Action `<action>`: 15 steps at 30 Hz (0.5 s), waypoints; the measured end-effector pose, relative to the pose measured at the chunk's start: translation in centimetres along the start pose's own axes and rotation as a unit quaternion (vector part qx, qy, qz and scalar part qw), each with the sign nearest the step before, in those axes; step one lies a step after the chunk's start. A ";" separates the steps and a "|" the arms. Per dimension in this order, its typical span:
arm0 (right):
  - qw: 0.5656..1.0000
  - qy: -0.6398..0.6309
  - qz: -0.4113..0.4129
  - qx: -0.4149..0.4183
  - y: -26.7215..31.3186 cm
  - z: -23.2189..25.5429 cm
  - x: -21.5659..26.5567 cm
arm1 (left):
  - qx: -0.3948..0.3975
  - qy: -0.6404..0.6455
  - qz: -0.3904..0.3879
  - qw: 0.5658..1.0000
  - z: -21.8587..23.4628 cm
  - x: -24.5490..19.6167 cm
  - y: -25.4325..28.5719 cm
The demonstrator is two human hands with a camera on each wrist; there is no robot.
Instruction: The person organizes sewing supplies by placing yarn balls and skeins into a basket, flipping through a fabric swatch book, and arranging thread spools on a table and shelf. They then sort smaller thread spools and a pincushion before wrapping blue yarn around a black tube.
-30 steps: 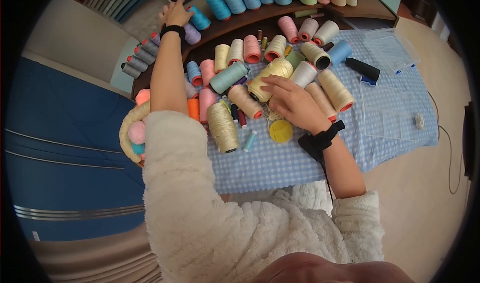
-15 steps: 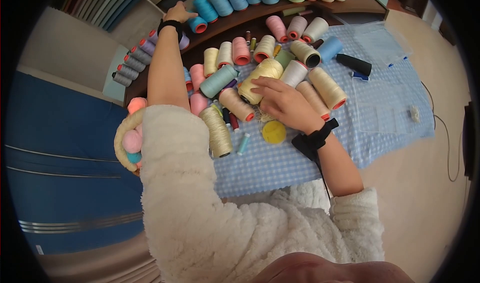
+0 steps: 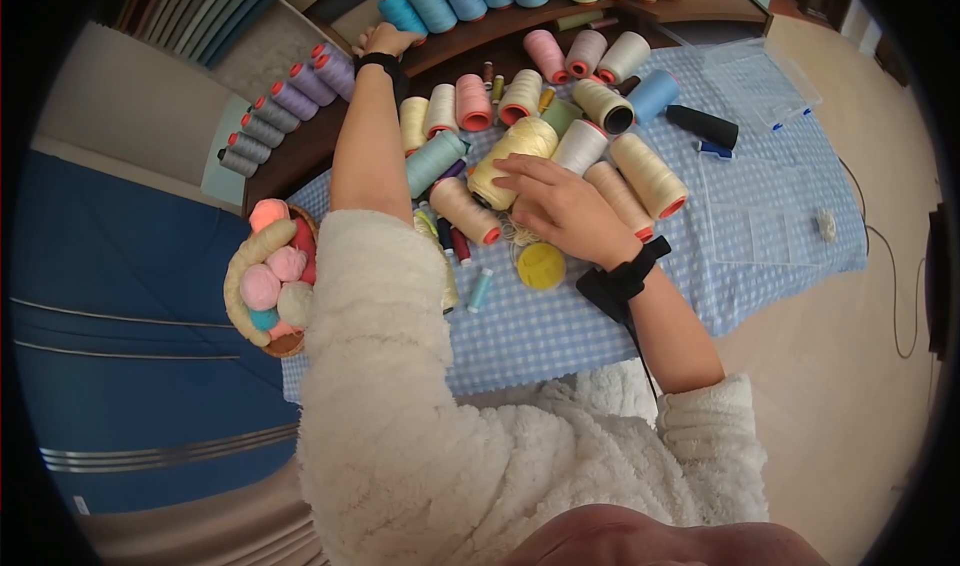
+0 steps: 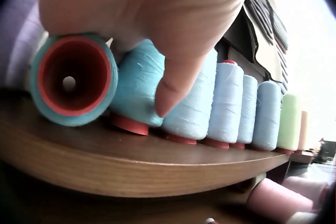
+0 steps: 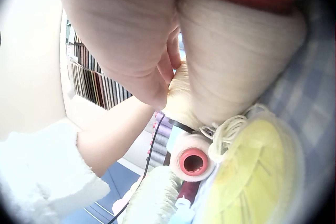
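Left hand at turquoise spools, right hand on pale yellow thread

The left hand [image 3: 388, 42] reaches over the curved brown shelf [image 4: 210, 172], its thumb standing apart and pointing down across the side of an upright turquoise spool [image 4: 135, 87]. Its other fingertips are hidden, so whether they grip that spool cannot be told. A second turquoise spool [image 4: 73, 110] lies on its side below the palm, just beside the upright one. Light blue spools [image 4: 224, 106] stand along the shelf beyond the thumb.

The right hand [image 3: 562, 208] rests on a pale yellow spool [image 3: 522, 148], fingers extended and laid over its side rather than curled round it. This spool lies among others on the cloth-covered worktop [image 3: 530, 351], under and just beyond the fingers. A yellow round case [image 3: 541, 267] lies near the hand, closer to the person.
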State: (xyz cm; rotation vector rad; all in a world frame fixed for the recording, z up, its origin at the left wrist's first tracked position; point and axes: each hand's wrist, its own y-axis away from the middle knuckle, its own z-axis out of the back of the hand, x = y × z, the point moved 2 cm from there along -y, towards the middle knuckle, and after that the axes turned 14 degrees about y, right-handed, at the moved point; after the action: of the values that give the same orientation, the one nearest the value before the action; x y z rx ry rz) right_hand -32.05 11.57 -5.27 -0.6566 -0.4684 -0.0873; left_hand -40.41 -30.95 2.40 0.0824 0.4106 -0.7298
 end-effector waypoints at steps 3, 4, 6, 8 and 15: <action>1.000 0.000 0.001 0.004 0.0 0.0 0.0 | -0.067 0.002 -0.021 0.998 -1.4 0.4 -0.6; 1.000 0.001 0.003 0.002 0.0 0.0 0.0 | -0.070 -0.001 -0.019 0.997 -1.7 0.7 -1.1; 1.000 0.000 0.001 0.003 0.0 -0.1 0.0 | -0.074 -0.006 -0.014 0.997 -1.8 0.6 -1.3; 1.000 0.000 -0.001 0.001 0.0 0.0 0.0 | -0.087 -0.005 -0.018 0.996 -1.7 -0.1 -0.7; 1.000 -0.001 -0.002 -0.008 0.0 0.0 0.0 | -0.062 -0.020 -0.028 0.997 -3.2 -2.6 -1.0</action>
State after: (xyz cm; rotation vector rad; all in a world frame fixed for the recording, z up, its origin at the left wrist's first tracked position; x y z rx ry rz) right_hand -32.05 11.59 -5.23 -0.6711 -0.4722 -0.0940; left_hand -43.95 -29.37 0.53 -0.0606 0.4202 -0.7582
